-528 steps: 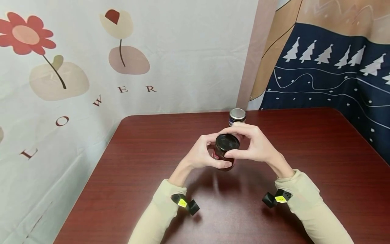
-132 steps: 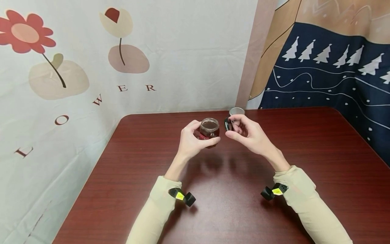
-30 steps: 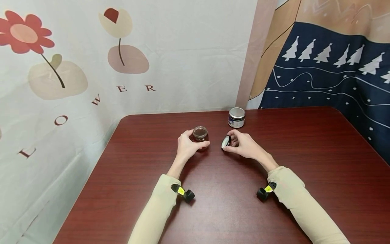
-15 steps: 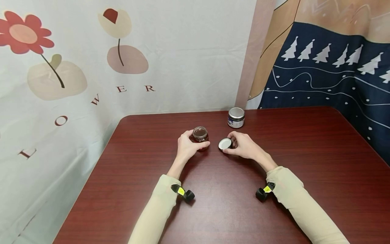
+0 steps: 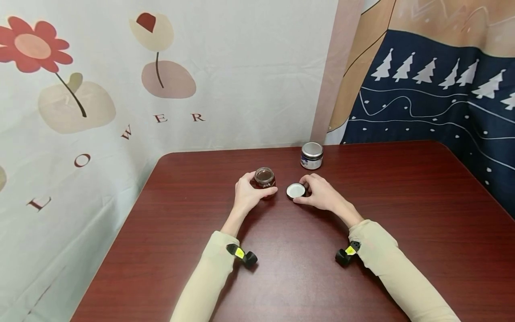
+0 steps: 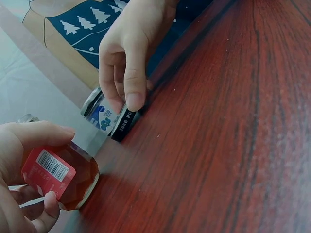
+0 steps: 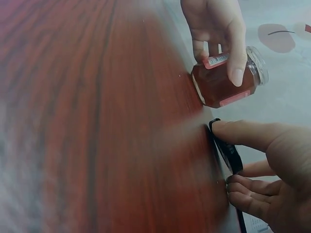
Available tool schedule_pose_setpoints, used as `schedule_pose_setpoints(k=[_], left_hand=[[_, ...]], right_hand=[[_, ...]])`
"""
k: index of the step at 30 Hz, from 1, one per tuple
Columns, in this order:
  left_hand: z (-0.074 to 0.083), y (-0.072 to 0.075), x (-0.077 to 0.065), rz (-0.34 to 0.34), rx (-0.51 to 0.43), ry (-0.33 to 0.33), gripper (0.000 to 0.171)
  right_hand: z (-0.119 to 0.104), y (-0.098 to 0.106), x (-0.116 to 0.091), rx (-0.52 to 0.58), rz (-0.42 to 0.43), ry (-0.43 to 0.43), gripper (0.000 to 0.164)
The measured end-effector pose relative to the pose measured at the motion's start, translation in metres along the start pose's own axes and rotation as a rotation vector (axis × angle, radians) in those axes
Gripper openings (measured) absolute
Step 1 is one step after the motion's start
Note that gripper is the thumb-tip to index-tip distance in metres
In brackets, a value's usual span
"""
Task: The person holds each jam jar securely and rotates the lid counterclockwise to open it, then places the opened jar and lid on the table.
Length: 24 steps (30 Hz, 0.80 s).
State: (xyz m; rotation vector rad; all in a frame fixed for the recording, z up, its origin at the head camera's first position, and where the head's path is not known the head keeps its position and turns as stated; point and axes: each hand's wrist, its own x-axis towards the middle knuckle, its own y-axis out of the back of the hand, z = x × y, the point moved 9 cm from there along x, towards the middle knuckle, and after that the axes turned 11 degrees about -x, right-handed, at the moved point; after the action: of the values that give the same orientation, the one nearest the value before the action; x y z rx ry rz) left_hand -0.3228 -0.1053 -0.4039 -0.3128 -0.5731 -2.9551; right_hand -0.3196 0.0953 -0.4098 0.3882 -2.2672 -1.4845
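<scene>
My left hand [image 5: 248,191] grips a glass jar [image 5: 265,182] of dark reddish-brown contents, its mouth uncovered. The jar stands upright on the table; a red label [image 6: 51,172] with a barcode shows in the left wrist view. To the right, my right hand [image 5: 320,193] holds the black jar lid [image 5: 296,190] by its edge, thumb at the near side and fingers at the far side. The lid lies low at the tabletop with its white inside facing up. In the right wrist view the thumb overlaps the rim of the lid [image 7: 227,151].
Behind the right hand, near the back edge of the reddish-brown wooden table [image 5: 201,179], stands a second jar [image 5: 311,156] with a silver lid and a blue-and-white label. A white flowered cloth [image 5: 249,80] and a dark blue cloth [image 5: 422,107] with trees hang behind.
Earlier both hands were on the closed jar; then the lid came off and the jar was lowered to the table. Over the last second the right hand tipped the lid flat, inside up.
</scene>
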Motion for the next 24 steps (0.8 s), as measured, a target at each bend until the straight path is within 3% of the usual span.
schedule_pose_setpoints(k=[24], left_hand=[[-0.0047,-0.0058,0.0011,-0.077,-0.036,0.032,0.059]], right_hand=[[-0.0046,-0.0021,0.0008,-0.062,0.009,-0.011,0.051]])
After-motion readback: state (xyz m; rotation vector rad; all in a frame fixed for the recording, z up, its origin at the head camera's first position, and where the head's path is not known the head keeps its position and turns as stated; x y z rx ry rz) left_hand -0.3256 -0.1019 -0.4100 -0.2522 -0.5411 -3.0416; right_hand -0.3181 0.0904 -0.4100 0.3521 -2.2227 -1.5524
